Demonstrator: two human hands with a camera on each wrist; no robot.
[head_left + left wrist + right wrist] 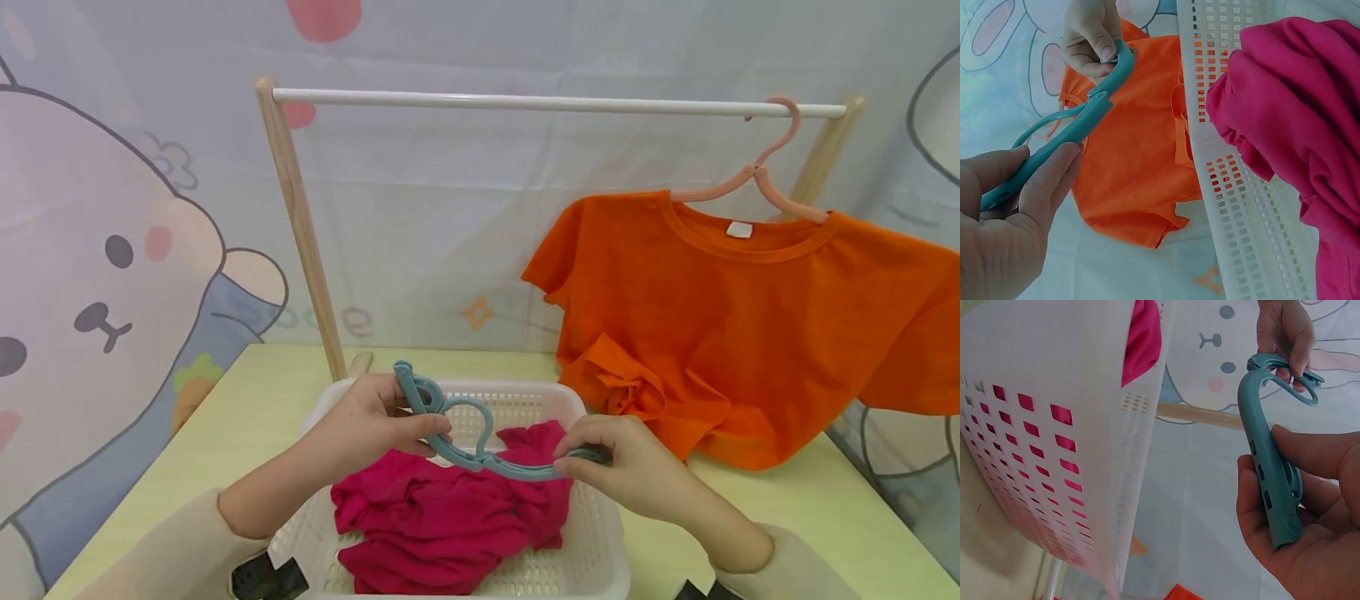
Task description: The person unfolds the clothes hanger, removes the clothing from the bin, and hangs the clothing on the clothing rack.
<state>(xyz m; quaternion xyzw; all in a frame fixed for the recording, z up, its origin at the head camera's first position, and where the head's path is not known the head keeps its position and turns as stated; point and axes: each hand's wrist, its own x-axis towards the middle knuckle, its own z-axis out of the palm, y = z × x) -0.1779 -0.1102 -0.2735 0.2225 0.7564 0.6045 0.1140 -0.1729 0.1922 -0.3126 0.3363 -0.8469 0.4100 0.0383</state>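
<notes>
Blue hanger [525, 471]: was held between my two hands, above the basket [613, 533], its hook curving up near the middle.
Left hand [375, 421]: gripped one end between thumb and fingers.
Right hand [633, 467]: pinched the other end, thumb against fingers.
Pink cloth [457, 512]: lay crumpled inside the basket, below my hands.
Basket: white, with perforated walls, stood on the worktop [225, 433].
Orange shirt [735, 325]: hung to my right on a peach hanger [787, 202], hooked over the white bar [525, 103].
Backdrop [450, 250]: hung behind the bar, printed with cartoon animals.
</notes>
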